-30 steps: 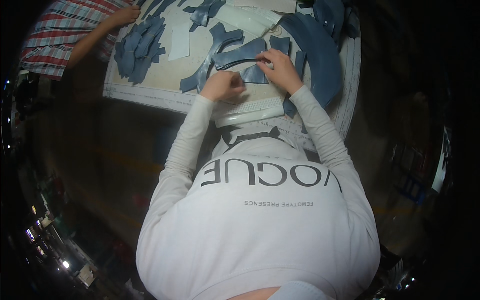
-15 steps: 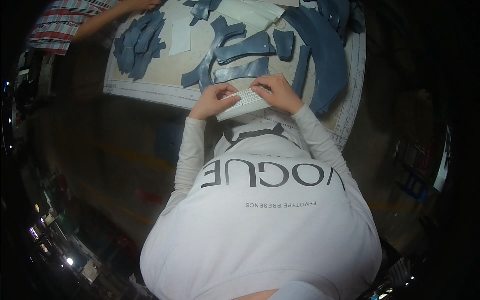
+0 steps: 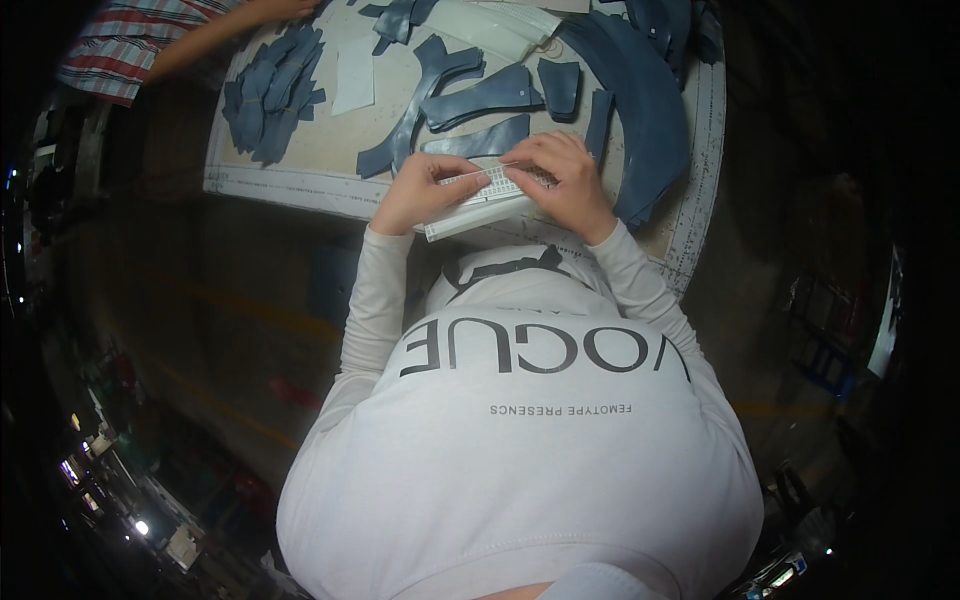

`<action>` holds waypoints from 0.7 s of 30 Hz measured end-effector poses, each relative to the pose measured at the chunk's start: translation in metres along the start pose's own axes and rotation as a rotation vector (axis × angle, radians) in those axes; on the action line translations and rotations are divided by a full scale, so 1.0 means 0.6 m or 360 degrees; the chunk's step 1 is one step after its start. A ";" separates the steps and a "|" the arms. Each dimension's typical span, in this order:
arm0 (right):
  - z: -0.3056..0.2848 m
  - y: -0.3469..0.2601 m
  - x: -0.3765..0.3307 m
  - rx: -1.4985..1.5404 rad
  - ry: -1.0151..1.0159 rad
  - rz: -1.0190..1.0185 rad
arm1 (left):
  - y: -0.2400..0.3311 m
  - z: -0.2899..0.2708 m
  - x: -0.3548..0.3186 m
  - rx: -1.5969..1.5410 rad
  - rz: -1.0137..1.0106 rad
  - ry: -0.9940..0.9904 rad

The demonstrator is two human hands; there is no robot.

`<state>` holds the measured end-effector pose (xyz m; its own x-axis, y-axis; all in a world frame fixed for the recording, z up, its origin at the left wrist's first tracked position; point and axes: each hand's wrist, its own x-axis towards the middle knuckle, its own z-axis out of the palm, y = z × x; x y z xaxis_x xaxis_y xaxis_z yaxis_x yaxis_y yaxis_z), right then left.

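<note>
My left hand and my right hand both pinch a small white strip of stickers just above the near edge of the work table. A white sheet lies right under the hands. Several curved blue-grey cut pieces lie on the table beyond my fingers, the nearest one just past the strip.
A pile of blue-grey pieces sits at the table's left, near another person's arm in a plaid sleeve. Long dark blue curved pieces stack at the right. A white paper lies mid-table. Dark floor surrounds the table.
Both hands pulled back from the blue pieces toward the table's near edge and came together on the white strip. The other person's arm moved further up and away.
</note>
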<state>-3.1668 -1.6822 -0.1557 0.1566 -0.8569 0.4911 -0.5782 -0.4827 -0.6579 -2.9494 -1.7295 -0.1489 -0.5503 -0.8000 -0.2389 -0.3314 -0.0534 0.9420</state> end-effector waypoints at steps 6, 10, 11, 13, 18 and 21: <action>0.007 0.003 0.004 -0.0108 0.0048 -0.0116 | -0.001 -0.005 0.017 -0.0001 -0.0056 -0.0012; 0.009 -0.002 -0.001 -0.0208 0.0068 -0.0201 | -0.004 -0.005 0.015 -0.0049 -0.0095 -0.0017; 0.009 -0.003 -0.001 -0.0216 0.0084 -0.0217 | -0.004 -0.004 0.014 -0.0074 -0.0100 -0.0012; 0.011 -0.005 -0.002 -0.0106 0.0085 -0.0158 | -0.004 -0.004 0.013 -0.0088 -0.0095 -0.0035; 0.013 -0.002 -0.005 0.0132 -0.0022 0.0085 | -0.001 -0.005 0.007 -0.0021 -0.0033 -0.0132; 0.017 -0.002 -0.011 0.0209 -0.0139 0.0162 | -0.002 0.001 0.005 0.0166 0.0048 -0.0191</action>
<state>-3.1591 -1.6778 -0.1640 0.1750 -0.9122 0.3706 -0.4858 -0.4074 -0.7733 -2.9506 -1.7315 -0.1510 -0.6469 -0.7227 -0.2433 -0.3878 0.0371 0.9210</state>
